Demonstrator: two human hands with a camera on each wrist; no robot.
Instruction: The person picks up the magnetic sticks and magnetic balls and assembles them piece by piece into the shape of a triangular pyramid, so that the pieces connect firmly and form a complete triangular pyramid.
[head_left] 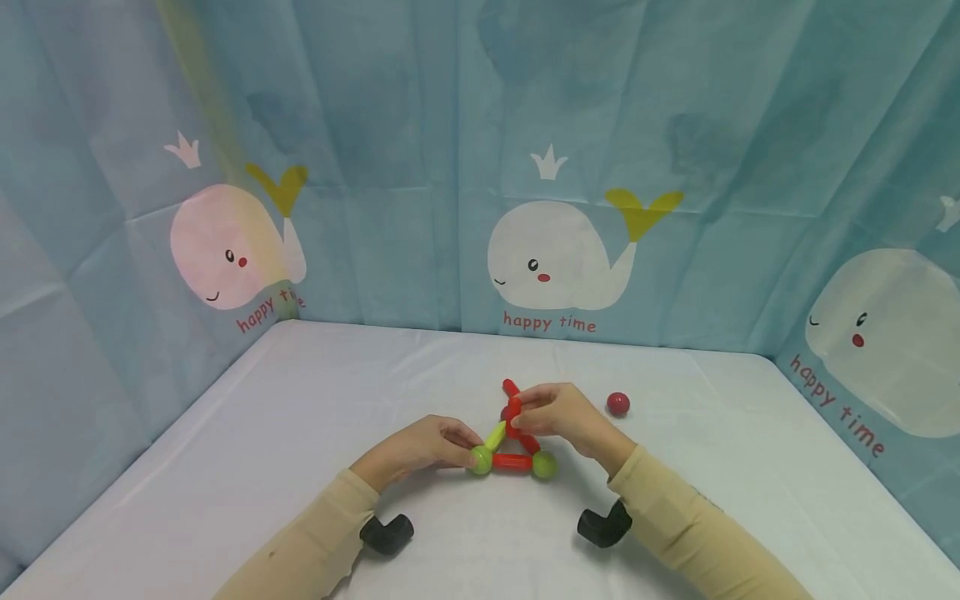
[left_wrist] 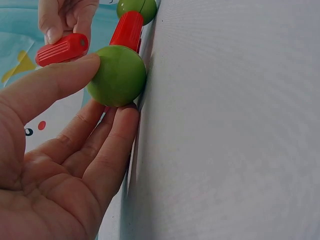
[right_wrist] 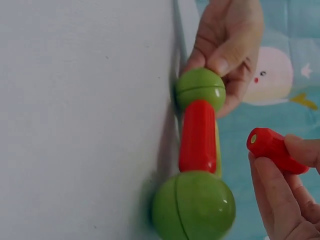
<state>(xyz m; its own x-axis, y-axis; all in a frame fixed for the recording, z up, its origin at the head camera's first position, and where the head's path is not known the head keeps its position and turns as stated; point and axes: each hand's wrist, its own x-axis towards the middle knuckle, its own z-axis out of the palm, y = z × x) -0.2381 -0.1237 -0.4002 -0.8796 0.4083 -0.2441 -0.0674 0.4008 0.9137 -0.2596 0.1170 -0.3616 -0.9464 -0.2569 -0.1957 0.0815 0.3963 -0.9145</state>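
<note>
My left hand (head_left: 422,446) pinches a green ball (left_wrist: 117,76) between thumb and fingers, at the left corner of a triangular frame on the table. From that ball a red rod (head_left: 513,462) runs to a second green ball (right_wrist: 195,205), and a yellow-green rod (head_left: 495,436) slants toward the back. My right hand (head_left: 564,419) grips a loose-looking short red rod (right_wrist: 272,149) by thumb and fingertips, raised above the frame. Behind the right fingers, a dark red ball (head_left: 506,413) is mostly hidden. Another red rod (head_left: 511,387) sticks out past it.
A separate red ball (head_left: 618,404) lies on the white table (head_left: 712,433), right of the frame. Black curved wrist pieces (head_left: 386,534) hang by both sleeves. Blue whale-print curtain (head_left: 405,250) stands behind the table and along both sides.
</note>
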